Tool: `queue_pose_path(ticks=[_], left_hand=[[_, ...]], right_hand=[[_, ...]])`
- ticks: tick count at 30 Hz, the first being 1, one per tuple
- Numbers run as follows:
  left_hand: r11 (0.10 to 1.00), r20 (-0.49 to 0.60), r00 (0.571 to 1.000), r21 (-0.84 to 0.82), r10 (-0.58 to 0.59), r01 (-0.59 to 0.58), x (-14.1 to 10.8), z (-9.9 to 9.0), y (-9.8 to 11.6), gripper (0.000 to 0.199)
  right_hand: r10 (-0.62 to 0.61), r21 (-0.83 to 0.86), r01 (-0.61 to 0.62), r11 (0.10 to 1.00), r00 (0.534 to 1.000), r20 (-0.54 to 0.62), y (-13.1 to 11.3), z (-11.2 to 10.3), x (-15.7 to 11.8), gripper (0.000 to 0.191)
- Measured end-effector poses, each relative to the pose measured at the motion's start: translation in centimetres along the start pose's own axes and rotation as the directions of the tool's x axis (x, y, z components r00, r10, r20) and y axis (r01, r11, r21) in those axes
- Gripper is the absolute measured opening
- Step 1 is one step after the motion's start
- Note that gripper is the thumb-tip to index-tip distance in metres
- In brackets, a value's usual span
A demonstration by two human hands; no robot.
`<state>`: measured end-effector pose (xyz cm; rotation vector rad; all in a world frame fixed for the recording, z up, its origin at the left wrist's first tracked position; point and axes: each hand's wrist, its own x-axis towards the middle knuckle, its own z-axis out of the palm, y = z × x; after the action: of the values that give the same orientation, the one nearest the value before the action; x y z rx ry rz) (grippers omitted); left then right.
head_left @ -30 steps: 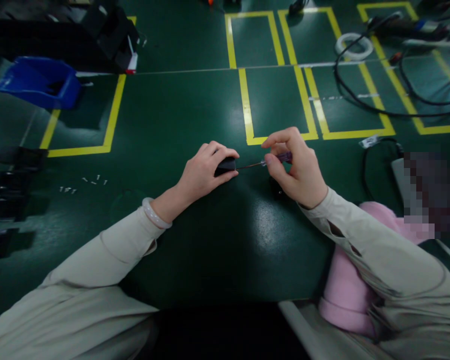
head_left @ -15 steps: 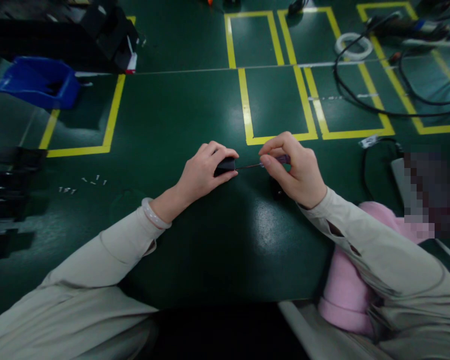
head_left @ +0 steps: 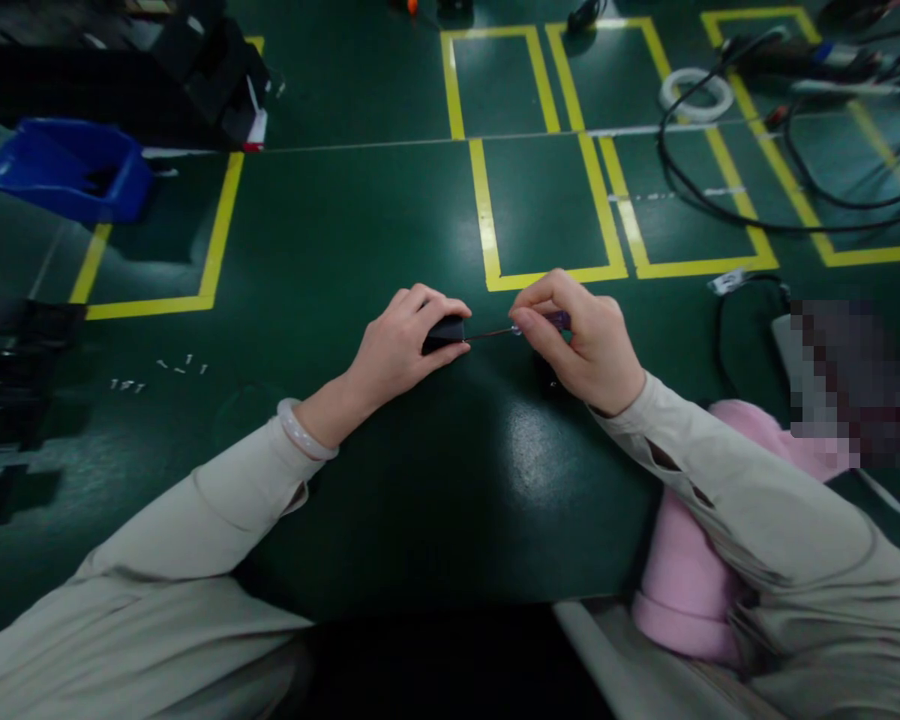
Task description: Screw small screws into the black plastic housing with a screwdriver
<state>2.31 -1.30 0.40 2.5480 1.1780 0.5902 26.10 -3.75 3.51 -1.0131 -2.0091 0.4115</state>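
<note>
In the middle of the green tabletop, my left hand (head_left: 405, 342) is closed around a small black block-shaped part (head_left: 445, 333), its thumb along the near side and its fingers over the far side. A slim screwdriver (head_left: 491, 332) sits between the fingers of my right hand (head_left: 581, 342), lying nearly level. Its thin shaft points left, and the tip meets the right end of the black part. Most of the handle is covered by my right hand. Partly hidden beneath that hand is another dark object (head_left: 547, 374), too dim to name.
Several small screws (head_left: 172, 365) lie to the left, near a row of black parts (head_left: 15, 375). Behind them stands a blue bin (head_left: 67, 170). At right are a white ring (head_left: 695, 96), a black cable (head_left: 720, 205) and a pink cloth-like item (head_left: 686, 580).
The whole view has shifted slightly left. Both hands keep their hold, and the screwdriver tip stays at the end of the black part.
</note>
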Motion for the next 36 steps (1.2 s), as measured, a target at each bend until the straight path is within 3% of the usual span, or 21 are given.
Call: queue_pose_path(ticks=[14,17,36], left_hand=[[1.0,-0.007,1.0,0.011,-0.005,0.005,0.01,0.13,-0.1,0.032],[1.0,-0.007,1.0,0.015,-0.003,0.003,0.04,0.1,-0.07,0.032],[1.0,-0.004,1.0,0.002,0.001,-0.001,0.03,0.16,-0.09,0.033]], right_hand=[[-0.049,-0.017,0.048,0.999,0.998,-0.048,0.0,0.11,0.05,0.008],[-0.063,-0.01,0.062,0.998,0.996,-0.067,0.02,0.12,0.02,0.014],[-0.009,-0.015,0.009,1.0,0.999,-0.048,0.24,0.21,0.02,0.012]])
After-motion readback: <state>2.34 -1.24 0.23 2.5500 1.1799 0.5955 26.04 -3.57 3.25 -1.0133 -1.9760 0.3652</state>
